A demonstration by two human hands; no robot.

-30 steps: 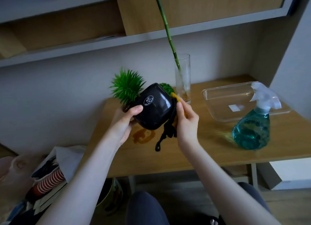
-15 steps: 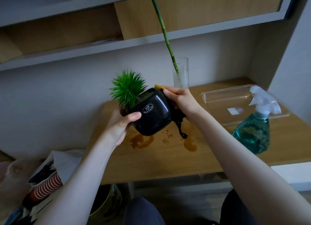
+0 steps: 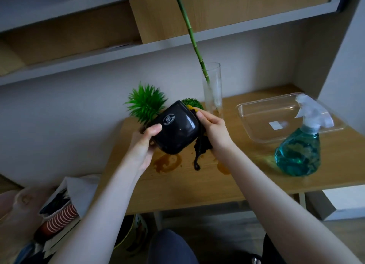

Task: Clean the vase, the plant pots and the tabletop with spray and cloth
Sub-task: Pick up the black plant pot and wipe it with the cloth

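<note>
My left hand (image 3: 145, 143) grips a glossy black plant pot (image 3: 175, 129) tilted on its side above the table, its spiky green plant (image 3: 146, 103) pointing up and left. My right hand (image 3: 214, 128) holds a dark cloth (image 3: 201, 147) with a yellow edge against the pot's right side; a strip of cloth dangles down. Behind the pot peeks a second, rounder green plant (image 3: 192, 102). A tall glass vase (image 3: 213, 92) with a green bamboo stalk (image 3: 192, 38) stands at the back. The teal spray bottle (image 3: 299, 149) stands on the wooden tabletop (image 3: 197, 186) at right.
Brown liquid stains (image 3: 167, 162) lie on the table under the pot. A clear plastic tray (image 3: 276, 113) sits at the back right. Shelves run above. A bag with a striped item (image 3: 59, 218) lies on the floor at left; my knee is below the table edge.
My right hand with the cloth has slid from the pot's upper rim down along its right side. The pot stays tilted in my left hand, raised slightly.
</note>
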